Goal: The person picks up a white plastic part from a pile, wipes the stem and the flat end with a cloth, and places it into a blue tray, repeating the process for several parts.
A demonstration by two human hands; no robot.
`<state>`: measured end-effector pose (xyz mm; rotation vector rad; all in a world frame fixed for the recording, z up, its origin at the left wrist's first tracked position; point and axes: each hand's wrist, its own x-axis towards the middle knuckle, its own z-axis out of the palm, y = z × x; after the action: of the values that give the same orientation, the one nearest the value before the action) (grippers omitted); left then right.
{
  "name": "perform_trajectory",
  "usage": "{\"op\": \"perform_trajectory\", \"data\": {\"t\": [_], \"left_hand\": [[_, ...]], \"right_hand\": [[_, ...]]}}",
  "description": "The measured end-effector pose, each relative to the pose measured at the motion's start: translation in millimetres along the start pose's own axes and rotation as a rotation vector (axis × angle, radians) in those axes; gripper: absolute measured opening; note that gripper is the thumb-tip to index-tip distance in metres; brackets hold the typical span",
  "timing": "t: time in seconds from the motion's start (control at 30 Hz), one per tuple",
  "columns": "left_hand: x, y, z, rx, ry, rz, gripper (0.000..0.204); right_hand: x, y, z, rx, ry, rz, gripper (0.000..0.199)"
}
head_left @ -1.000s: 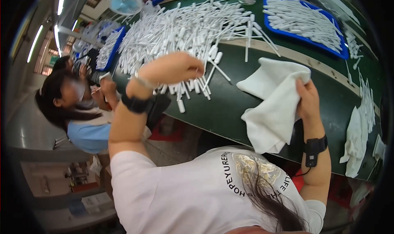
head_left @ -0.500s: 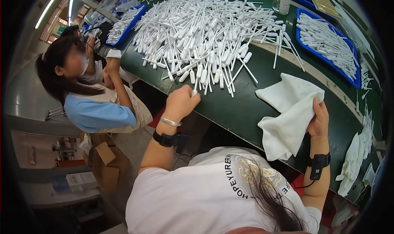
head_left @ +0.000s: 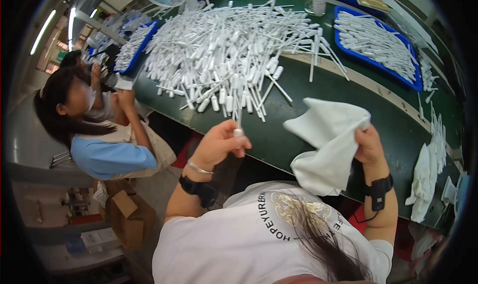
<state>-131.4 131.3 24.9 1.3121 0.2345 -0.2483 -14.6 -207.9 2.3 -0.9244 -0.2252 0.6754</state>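
My left hand [head_left: 221, 143] pinches the thick end of a white plastic stick [head_left: 239, 132] whose thin stem points away toward the pile. That pile [head_left: 214, 50] is a broad heap of like white sticks, each with a thin stem and an oblong thick end. A soft white cloth [head_left: 331, 142] hangs in folds from my right hand [head_left: 369, 145], which grips its right-hand edge between thumb and fingers. The cloth lies partly over the front edge of the dark green table [head_left: 269, 127]. My two hands are apart, with the cloth to the right of the stick.
A blue tray [head_left: 411, 85] of white sticks stands at the far right, another blue tray [head_left: 135, 64] at the far left. A clear bottle [head_left: 314, 1] stands behind the heap. White cloth [head_left: 423, 184] lies at the right edge. A co-worker [head_left: 109, 144] sits to my left.
My left hand has drawn back slightly from the heap, pulling the stick with it. The cloth in my right hand has shifted a little. The whole view has swung slightly.
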Motion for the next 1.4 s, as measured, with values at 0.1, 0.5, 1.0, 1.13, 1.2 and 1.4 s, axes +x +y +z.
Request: {"op": "perform_trajectory", "data": {"t": [0.1,0.5,1.0,1.13,1.2,1.4], "left_hand": [[36.3,-13.6,37.8,-0.105,-0.183,-0.015,0.016],[81.2,-26.5,120.6,0.347,-0.393,-0.105,0.018],[96.8,-16.7,108.5,0.029,-0.360,-0.073,0.012],[100.0,-22.6,110.7,-0.021,-0.341,-0.108,0.012],[101.6,-24.5,110.8,-0.048,-0.346,-0.128,0.012],[103.9,-21.9,116.8,-0.054,-0.347,-0.020,0.012]], "right_hand": [[5.4,13.3,14.5,-0.060,-0.037,0.125,0.037],[9.9,21.7,36.9,-0.228,0.225,0.082,0.030],[6.1,6.9,10.7,-0.416,0.130,-0.084,0.032],[0.2,-16.8,22.3,-0.989,0.069,0.225,0.034],[-1.6,-13.1,15.1,-0.834,0.049,0.180,0.032],[3.0,-16.9,10.2,0.201,0.267,-0.071,0.025]]}}
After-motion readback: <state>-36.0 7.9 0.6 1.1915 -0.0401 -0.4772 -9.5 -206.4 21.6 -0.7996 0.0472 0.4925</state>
